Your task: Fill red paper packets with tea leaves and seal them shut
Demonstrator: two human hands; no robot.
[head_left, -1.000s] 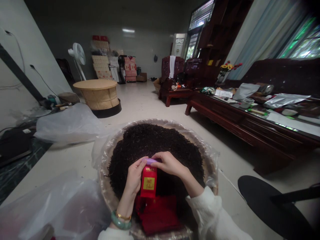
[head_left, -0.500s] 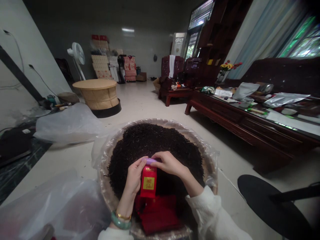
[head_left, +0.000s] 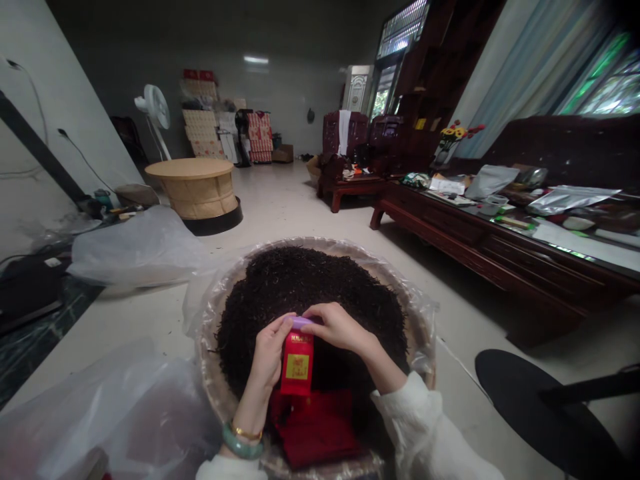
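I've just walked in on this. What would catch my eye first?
Probably the bright red packet with its yellow label, low in the middle, just below a purple piece that the left hand and right hand hold. Behind it, a dark shredded heap fills much of a wide round basket; a deep red pile lies nearer.

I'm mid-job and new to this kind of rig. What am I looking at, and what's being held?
No machine here: these are a person's bare left hand and right hand, seen by a camera worn on that person's head, facing forward and down. Before them stands a wide round container with clear plastic over its rim, heaped with dark, loose, leaf-like material. Flat dark-red pieces lie at its near side. The hands hold a small red packet, fingers at the purple strip along its top.
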